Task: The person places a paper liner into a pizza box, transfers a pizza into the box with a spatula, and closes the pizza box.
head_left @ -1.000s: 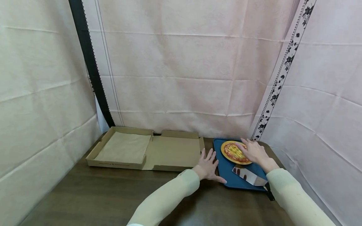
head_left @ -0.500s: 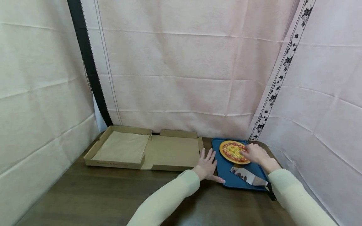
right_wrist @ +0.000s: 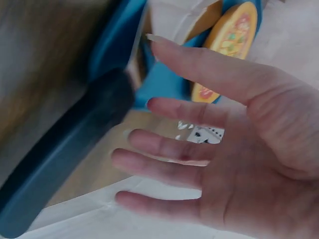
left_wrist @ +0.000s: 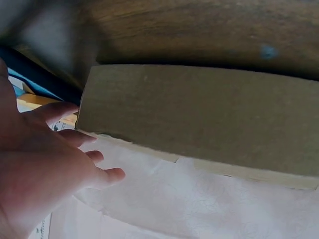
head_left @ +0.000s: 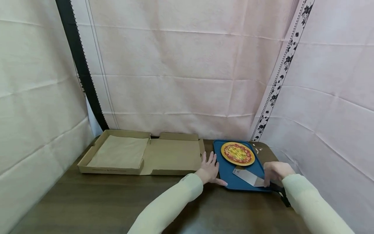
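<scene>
A blue tray (head_left: 224,172) lies on the table at the right in the head view. It bears a small round pizza (head_left: 238,153) and, nearer the front, a pizza server (head_left: 247,177) whose black handle (head_left: 277,188) juts past the tray's front right corner. My left hand (head_left: 208,171) is spread with straight fingers at the tray's left edge. My right hand (head_left: 277,170) hovers over the server's handle. In the right wrist view its fingers reach out straight towards the handle (right_wrist: 70,154), apart from it, palm bare.
An opened cardboard pizza box (head_left: 175,156) lies left of the tray, close to my left hand. Brown paper (head_left: 118,151) lines its left half. Cloth curtains (head_left: 175,65) hang behind and at both sides of the table (head_left: 96,201).
My right hand has moved from over the pizza towards the front right, to the server's handle. My left hand stays at the tray's edge. The head view has shifted slightly right.
</scene>
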Motion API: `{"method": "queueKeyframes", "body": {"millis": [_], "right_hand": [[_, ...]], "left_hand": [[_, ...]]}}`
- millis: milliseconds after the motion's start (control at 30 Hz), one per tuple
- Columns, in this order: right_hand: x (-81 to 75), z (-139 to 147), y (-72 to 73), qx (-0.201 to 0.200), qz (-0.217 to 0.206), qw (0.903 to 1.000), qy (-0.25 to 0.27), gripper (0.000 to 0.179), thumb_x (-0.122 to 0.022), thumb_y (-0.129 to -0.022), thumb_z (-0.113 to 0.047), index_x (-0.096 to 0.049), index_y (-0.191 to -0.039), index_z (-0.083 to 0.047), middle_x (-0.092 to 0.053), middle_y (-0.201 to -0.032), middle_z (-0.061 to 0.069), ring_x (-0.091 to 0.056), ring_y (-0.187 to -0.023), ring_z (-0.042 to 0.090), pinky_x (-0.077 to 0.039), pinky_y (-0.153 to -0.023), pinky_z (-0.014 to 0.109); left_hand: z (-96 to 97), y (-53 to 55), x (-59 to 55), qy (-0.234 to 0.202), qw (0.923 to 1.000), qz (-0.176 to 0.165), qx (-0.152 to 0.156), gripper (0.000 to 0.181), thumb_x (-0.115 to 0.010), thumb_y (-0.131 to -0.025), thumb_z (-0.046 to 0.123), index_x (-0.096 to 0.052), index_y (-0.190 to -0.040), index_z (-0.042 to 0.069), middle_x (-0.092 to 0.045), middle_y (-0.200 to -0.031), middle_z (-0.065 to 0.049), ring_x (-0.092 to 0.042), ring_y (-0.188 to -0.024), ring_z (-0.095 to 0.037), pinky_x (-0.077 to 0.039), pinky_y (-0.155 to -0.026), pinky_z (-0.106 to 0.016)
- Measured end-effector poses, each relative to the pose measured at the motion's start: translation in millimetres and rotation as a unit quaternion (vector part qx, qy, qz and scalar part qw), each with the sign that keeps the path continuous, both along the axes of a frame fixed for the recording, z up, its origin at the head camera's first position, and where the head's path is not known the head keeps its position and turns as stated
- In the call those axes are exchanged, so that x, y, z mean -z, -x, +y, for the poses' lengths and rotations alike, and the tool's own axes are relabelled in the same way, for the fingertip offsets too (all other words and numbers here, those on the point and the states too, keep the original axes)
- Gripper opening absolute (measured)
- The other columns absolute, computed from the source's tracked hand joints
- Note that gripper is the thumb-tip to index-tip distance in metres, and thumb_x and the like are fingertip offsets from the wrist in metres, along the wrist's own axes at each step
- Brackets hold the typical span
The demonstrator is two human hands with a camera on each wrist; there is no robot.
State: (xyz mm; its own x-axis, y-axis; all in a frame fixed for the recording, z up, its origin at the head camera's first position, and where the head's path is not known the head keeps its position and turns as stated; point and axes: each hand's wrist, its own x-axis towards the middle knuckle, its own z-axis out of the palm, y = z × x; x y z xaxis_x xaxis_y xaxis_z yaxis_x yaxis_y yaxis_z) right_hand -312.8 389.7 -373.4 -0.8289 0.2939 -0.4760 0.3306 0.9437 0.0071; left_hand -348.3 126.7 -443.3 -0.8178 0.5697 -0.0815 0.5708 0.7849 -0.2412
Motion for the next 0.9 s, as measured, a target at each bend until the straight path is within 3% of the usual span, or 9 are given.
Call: {"method": "queueKeyframes", "body": {"millis": [100,233,367,467,600,700,767,833,900], "right_hand": [[6.1,5.6,-6.2,-0.034,-0.025,0.9986,-0.033,0.050,-0.090,-0.064,-0.033,-0.061,-0.093,-0.004,-0.059,-0.087,0.013,-0.056,-0.082,0.026,-0.050,-0.072,0.036],[14.2,14.6,-13.6,-0.069,-0.022,0.9962,-0.049,0.048,-0.091,-0.062,-0.035,-0.061,-0.087,-0.006,-0.063,-0.077,0.007,-0.058,-0.071,0.019,-0.051,-0.067,0.033],[15.4,12.8,-20.2,-0.006,-0.009,0.9988,-0.047,0.051,-0.092,-0.061,-0.027,-0.054,-0.087,-0.006,-0.052,-0.069,0.002,-0.046,-0.063,0.013,-0.042,-0.061,0.025],[15.0,16.6,-22.8,-0.006,-0.001,0.9997,-0.023,0.051,-0.092,-0.062,-0.022,-0.055,-0.093,-0.006,-0.051,-0.074,0.004,-0.044,-0.065,0.015,-0.038,-0.059,0.025],[13.7,32.8,-23.6,-0.080,0.009,0.9957,0.045,0.054,-0.090,-0.065,-0.018,-0.058,-0.106,-0.002,-0.059,-0.095,0.012,-0.051,-0.081,0.025,-0.048,-0.066,0.034],[5.9,39.7,-25.5,-0.108,0.020,0.9905,0.083,0.055,-0.087,-0.068,-0.018,-0.058,-0.110,0.003,-0.061,-0.105,0.018,-0.053,-0.088,0.030,-0.052,-0.071,0.043],[0.3,43.5,-25.9,-0.121,0.028,0.9872,0.100,0.047,-0.085,-0.070,-0.017,-0.059,-0.103,0.003,-0.060,-0.099,0.015,-0.053,-0.084,0.028,-0.051,-0.069,0.043],[-5.1,46.6,-24.6,-0.136,0.035,0.9848,0.103,0.033,-0.083,-0.071,-0.017,-0.056,-0.083,-0.003,-0.054,-0.079,0.007,-0.047,-0.070,0.020,-0.046,-0.061,0.035],[-11.5,49.3,-22.7,-0.144,0.040,0.9828,0.109,0.037,-0.081,-0.073,-0.016,-0.045,-0.070,-0.011,-0.044,-0.067,-0.001,-0.044,-0.060,0.013,-0.039,-0.057,0.028]], "left_hand": [[-0.6,0.0,-2.3,-0.002,0.9999,-0.011,-0.004,0.101,-0.034,-0.074,0.090,-0.034,-0.151,0.025,-0.013,-0.164,-0.005,-0.001,-0.153,-0.024,-0.003,-0.121,-0.054],[-0.5,-1.4,-4.6,0.002,0.9999,-0.012,-0.004,0.101,-0.035,-0.074,0.090,-0.034,-0.151,0.024,-0.015,-0.163,-0.005,-0.003,-0.153,-0.025,-0.005,-0.122,-0.054],[2.3,3.3,-0.9,0.005,0.9998,-0.015,-0.010,0.101,-0.035,-0.073,0.090,-0.033,-0.151,0.025,-0.014,-0.164,-0.004,-0.001,-0.153,-0.024,-0.004,-0.122,-0.053],[5.5,6.2,2.3,0.005,0.9997,-0.020,-0.015,0.100,-0.036,-0.074,0.090,-0.032,-0.151,0.026,-0.015,-0.163,-0.002,-0.002,-0.153,-0.023,-0.003,-0.122,-0.053],[5.6,0.4,-1.6,-0.001,0.9995,-0.027,-0.015,0.099,-0.040,-0.075,0.087,-0.034,-0.151,0.024,-0.020,-0.162,-0.003,-0.006,-0.153,-0.024,-0.005,-0.122,-0.052],[3.4,-4.7,-5.9,-0.004,0.9994,-0.034,-0.010,0.099,-0.040,-0.076,0.086,-0.034,-0.151,0.022,-0.020,-0.162,-0.005,-0.006,-0.153,-0.025,-0.005,-0.122,-0.052],[1.9,-7.1,-8.2,-0.003,0.9993,-0.036,-0.008,0.099,-0.040,-0.076,0.087,-0.033,-0.151,0.022,-0.019,-0.162,-0.005,-0.005,-0.153,-0.024,-0.006,-0.122,-0.052],[2.0,-7.4,-8.7,-0.001,0.9993,-0.037,-0.010,0.100,-0.039,-0.076,0.087,-0.033,-0.151,0.022,-0.019,-0.163,-0.004,-0.005,-0.153,-0.025,-0.006,-0.122,-0.052],[2.2,-7.2,-9.7,-0.004,0.9992,-0.038,-0.014,0.100,-0.040,-0.076,0.087,-0.033,-0.151,0.022,-0.019,-0.162,-0.003,-0.005,-0.153,-0.024,-0.006,-0.122,-0.052]]}}
